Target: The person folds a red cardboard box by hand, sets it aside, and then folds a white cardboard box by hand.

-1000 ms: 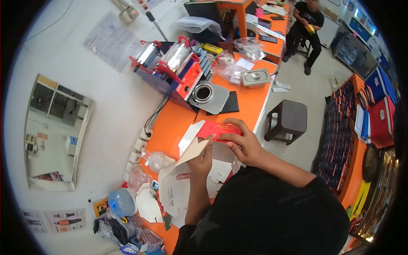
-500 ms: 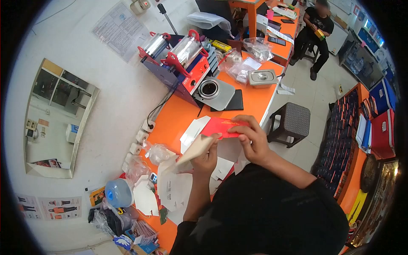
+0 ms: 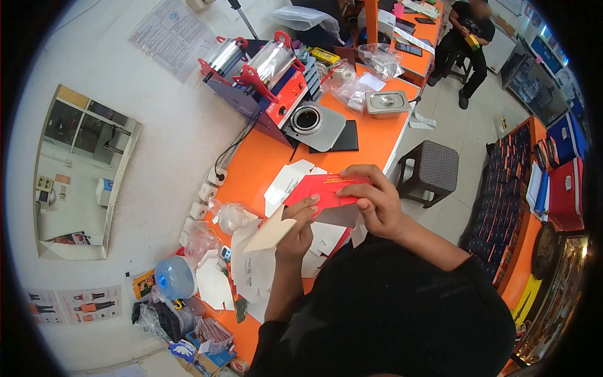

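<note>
Between my two hands is a red cardboard carton [image 3: 328, 185] with yellow print, partly folded, above the orange table. A pale cream flap [image 3: 269, 231] sticks out on its left side. My left hand [image 3: 298, 227] is closed on the carton's left part, fingers over its near edge. My right hand [image 3: 379, 200] grips the right end, with fingertips on the red face. Beneath and around them lie flat white carton sheets [image 3: 256, 276]; another white sheet [image 3: 287, 185] is just beyond the red carton.
A sealing machine [image 3: 270, 94] with red handles stands at the back of the orange table [image 3: 251, 157]. Nearby are a metal container [image 3: 386, 103] and plastic bags [image 3: 380, 61]. A dark stool [image 3: 429, 168] stands right of the table. A seated person [image 3: 470, 47] holds a yellow item.
My left hand has shifted its fingers up onto the red face. The carton has turned, showing more of its red side, and the cream flap has tilted. The camera view has shifted slightly.
</note>
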`<state>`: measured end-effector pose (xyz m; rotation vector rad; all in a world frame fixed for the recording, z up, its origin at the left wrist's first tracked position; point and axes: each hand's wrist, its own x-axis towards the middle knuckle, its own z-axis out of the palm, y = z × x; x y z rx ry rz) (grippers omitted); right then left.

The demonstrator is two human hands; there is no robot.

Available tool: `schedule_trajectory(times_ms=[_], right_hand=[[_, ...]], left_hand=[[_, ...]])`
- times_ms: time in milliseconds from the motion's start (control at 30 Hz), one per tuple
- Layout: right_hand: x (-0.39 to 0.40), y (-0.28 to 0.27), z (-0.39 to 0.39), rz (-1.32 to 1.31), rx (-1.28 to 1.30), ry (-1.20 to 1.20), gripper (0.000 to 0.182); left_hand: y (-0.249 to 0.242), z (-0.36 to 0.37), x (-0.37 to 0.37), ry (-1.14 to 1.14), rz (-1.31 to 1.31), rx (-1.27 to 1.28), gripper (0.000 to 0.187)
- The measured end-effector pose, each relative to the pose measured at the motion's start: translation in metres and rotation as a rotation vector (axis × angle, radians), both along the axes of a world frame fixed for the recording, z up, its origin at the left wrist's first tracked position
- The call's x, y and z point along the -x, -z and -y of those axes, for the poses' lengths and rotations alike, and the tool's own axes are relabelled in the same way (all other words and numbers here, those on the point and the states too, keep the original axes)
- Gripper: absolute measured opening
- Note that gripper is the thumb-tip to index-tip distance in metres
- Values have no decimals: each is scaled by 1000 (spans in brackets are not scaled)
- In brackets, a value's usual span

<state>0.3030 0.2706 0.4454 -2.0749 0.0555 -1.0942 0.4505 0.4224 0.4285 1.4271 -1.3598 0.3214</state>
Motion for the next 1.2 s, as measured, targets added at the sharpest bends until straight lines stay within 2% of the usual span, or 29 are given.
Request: schedule_trajectory(times_ms=[133, 200, 300, 400, 567, 667, 767, 833, 967, 1067, 1133, 1167, 1200], right_hand=[[0, -1, -2, 4, -55, -5, 32], [0, 0, -5, 0, -62, 9, 32], [0, 1, -7, 7, -58, 43, 32], [3, -1, 1, -25, -92, -23, 31], [1, 2, -8, -34, -26, 14, 27], [-1, 5, -15, -27, 54, 21, 25], [-2, 6, -18, 1, -13, -5, 26], [-3, 4, -19, 31, -69, 19, 27], [-13, 7, -32, 75, -147, 51, 31], [-20, 18, -25, 42, -217, 82, 31], [-28, 31, -20, 77, -238, 77, 32], [-31, 35, -22, 81, -291, 64, 32], [-33, 41, -22, 85, -345, 54, 33]], left_hand=[[-10, 2, 2, 49, -10, -15, 10], [-4, 0, 3, 81, -133, -103, 26], [-2, 1, 7, 113, -169, -95, 29], [1, -1, 2, 142, -212, 1, 18], [-2, 1, 11, 109, -215, -99, 19], [3, 2, 13, 70, -126, -136, 21], [7, -1, 17, 37, -146, -123, 26], [3, -3, 16, -132, 97, -180, 25], [14, 8, 27, -194, 59, -163, 34], [42, 15, 29, -159, 20, -89, 44], [53, 7, 34, -11, 85, -146, 50], [50, 2, 36, -49, 72, -154, 50], [45, -3, 39, -20, 142, -274, 47]])
